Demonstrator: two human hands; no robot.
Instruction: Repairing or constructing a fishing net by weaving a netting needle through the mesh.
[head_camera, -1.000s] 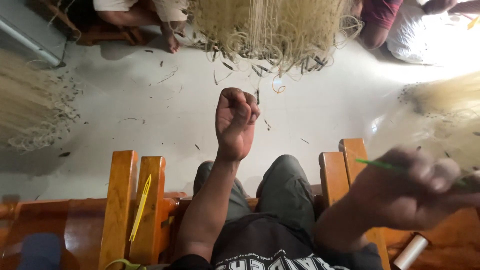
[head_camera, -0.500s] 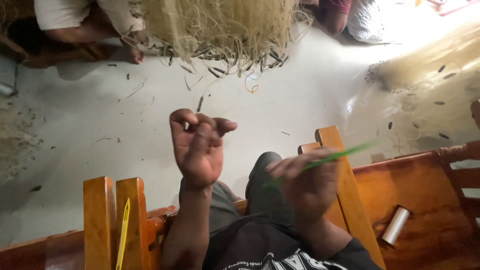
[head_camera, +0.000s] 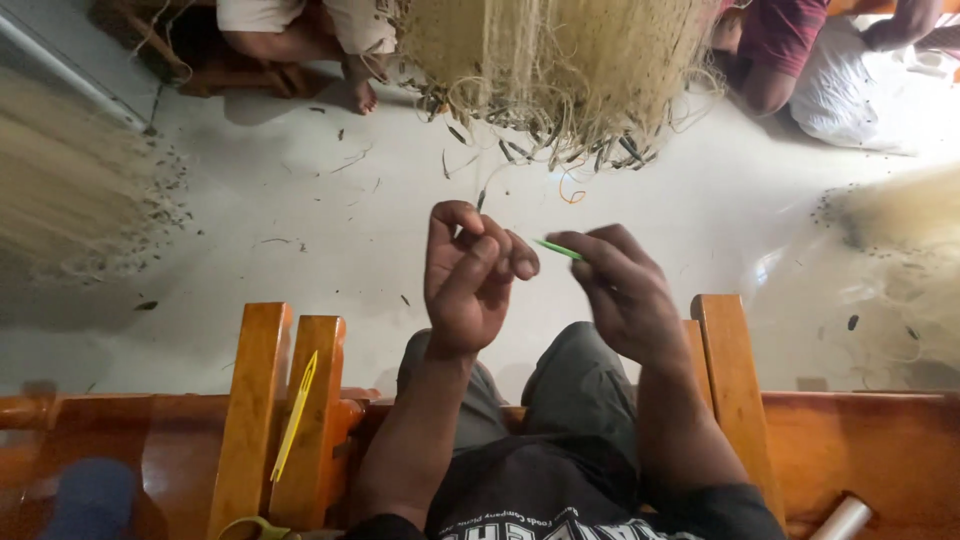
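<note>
At far left, a blurred pale heap of netting (head_camera: 55, 180) spreads over the light floor (head_camera: 300, 230), flecked with dark bits along its edge. Nearer the body, a wooden bench armrest (head_camera: 262, 400) stands with a yellow netting needle (head_camera: 296, 412) lying slanted across its slats, well apart from either hand.

Moving inward, the left hand (head_camera: 470, 280) is raised before the knees, fingers curled shut toward the thumb as if pinching a thread; the line itself is too fine to make out, so I cannot tell what it grips. Just beside it, the right hand (head_camera: 622, 295) closes thumb and forefinger on a thin green netting needle (head_camera: 556, 249), whose tip points left toward the left fingertips and almost meets them. The step looks like a pass of the needle through a held loop; it would go best with the left pinch kept firm and steady, the thread taut, and the green tip guided in a short, level stroke rather than a wide swing.

Above the hands hangs a hanging bundle of straw-coloured net (head_camera: 560, 70), its frayed, weighted fringe near but not touching them. Open floor lies between hands and fringe, giving room to draw forward. Sideways room is tighter: the right armrest (head_camera: 730, 390) rises just beside the right forearm. Other people sit at the top corners, a bare foot (head_camera: 355, 95) at left, well clear. Another pale net heap (head_camera: 900, 260) lies at far right.
</note>
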